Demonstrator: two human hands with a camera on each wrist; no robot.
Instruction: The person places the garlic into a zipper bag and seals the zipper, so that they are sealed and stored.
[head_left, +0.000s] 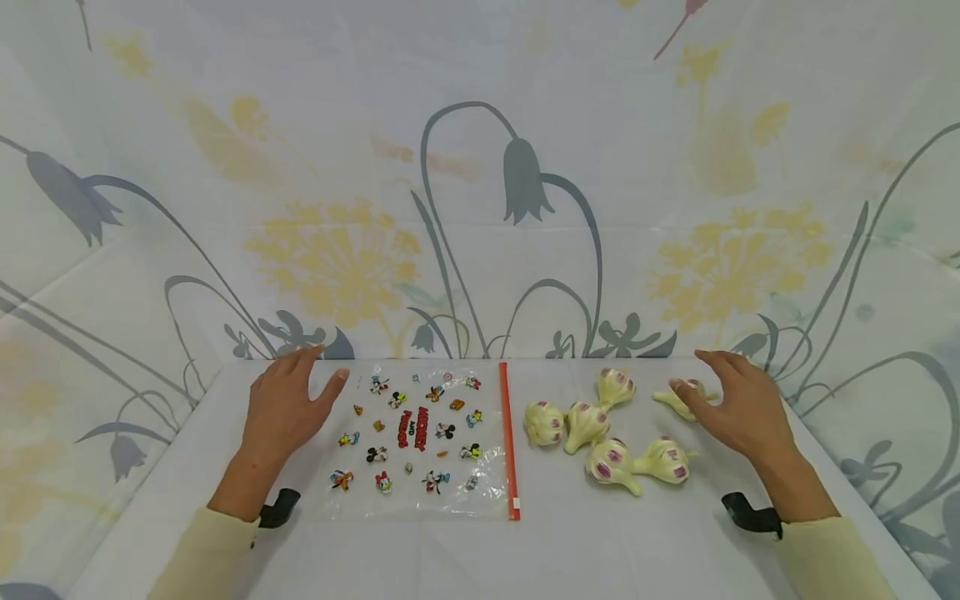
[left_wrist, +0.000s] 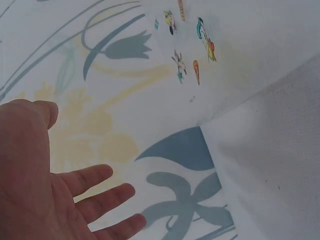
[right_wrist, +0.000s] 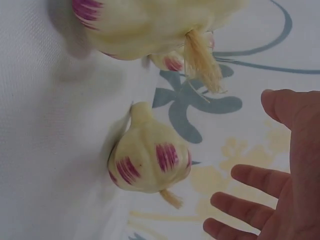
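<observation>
Pale fabric printed with grey bellflowers and yellow blooms (head_left: 480, 67) hangs behind a white-covered table (head_left: 600, 554), meeting its far edge. In the head view, a clear plastic bag with small cartoon prints (head_left: 457, 492) lies flat left of the middle, reaching up to that far edge. Its red zip strip (head_left: 507, 442) forms the right side, running from the far edge toward the near one, with a white slider (head_left: 515, 503) at the near end. Just right of the strip, five cream garlic bulbs with purple streaks (head_left: 588, 423) lie clustered; a sixth, similar lone bulb (head_left: 697, 402) lies farther right, near the far right corner, its long axis running roughly left to right, neck leftward. The left hand (head_left: 287, 412) hovers just beside the bag's left side, opposite the zip. The right hand (head_left: 738, 408) is by far the nearer to the garlic, the lone bulb lying just leftward of its palm.

In the left wrist view, the fingers are loosely spread and grasp nothing; what look like the bag's prints appear beyond them.

In the right wrist view, the fingers are likewise spread, thumb well apart, with a gap between the fingertips and the nearest bulb.
</observation>
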